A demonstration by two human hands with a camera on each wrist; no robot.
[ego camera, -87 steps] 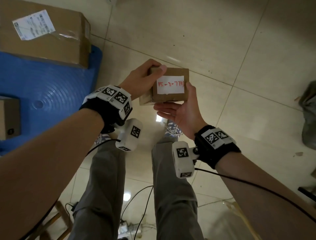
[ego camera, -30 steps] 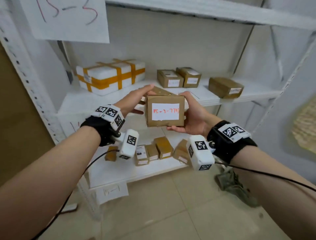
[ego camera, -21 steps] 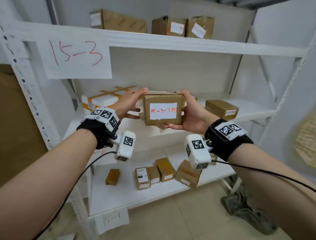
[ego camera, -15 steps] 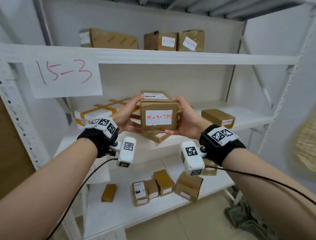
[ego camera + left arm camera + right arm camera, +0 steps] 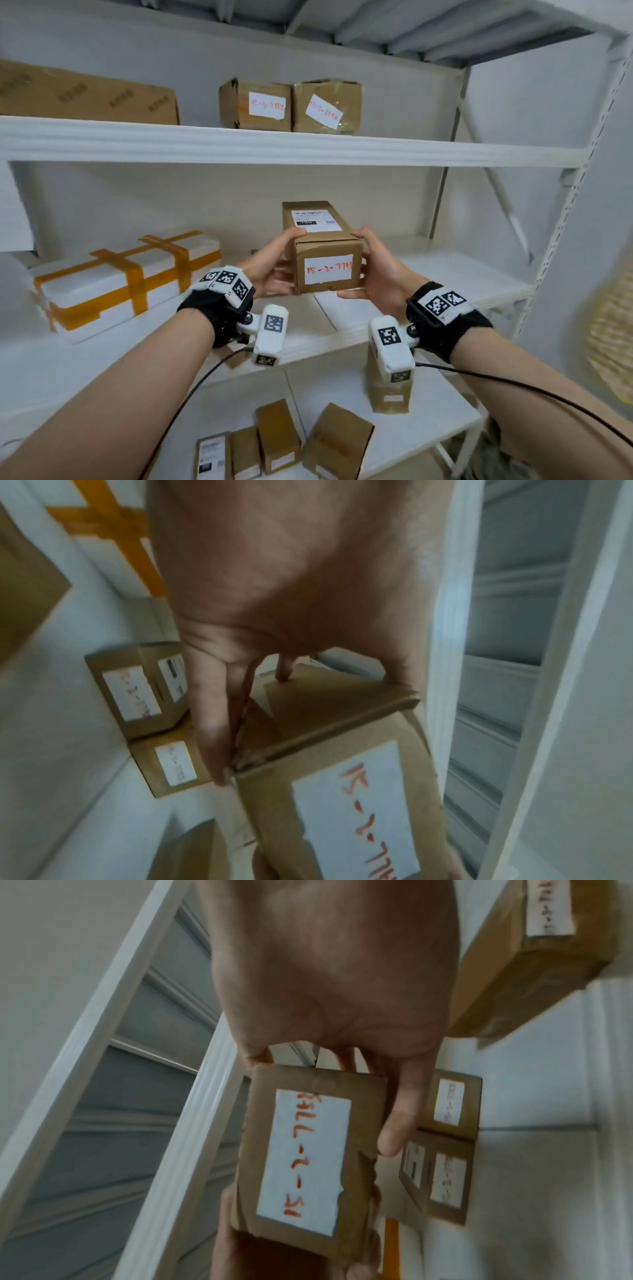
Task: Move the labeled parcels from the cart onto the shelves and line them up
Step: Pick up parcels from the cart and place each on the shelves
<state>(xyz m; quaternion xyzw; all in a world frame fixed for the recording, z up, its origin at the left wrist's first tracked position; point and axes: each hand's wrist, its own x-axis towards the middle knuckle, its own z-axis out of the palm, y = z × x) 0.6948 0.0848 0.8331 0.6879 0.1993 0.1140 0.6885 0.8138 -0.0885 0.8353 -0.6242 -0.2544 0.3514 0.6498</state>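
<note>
Head view: left hand (image 5: 270, 270) and right hand (image 5: 378, 274) clasp the parcel (image 5: 325, 253), fingers curled round its sides; lower it level onto the shelf (image 5: 445, 270), label outward.

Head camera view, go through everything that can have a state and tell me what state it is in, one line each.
Labeled parcel: held in the air in front of the middle shelf, label facing the person.
Left hand: grips the parcel's left side.
Right hand: grips the parcel's right side.
Two labeled boxes: resting side by side on the upper shelf.
White taped box: lying on the middle shelf, left.
</note>
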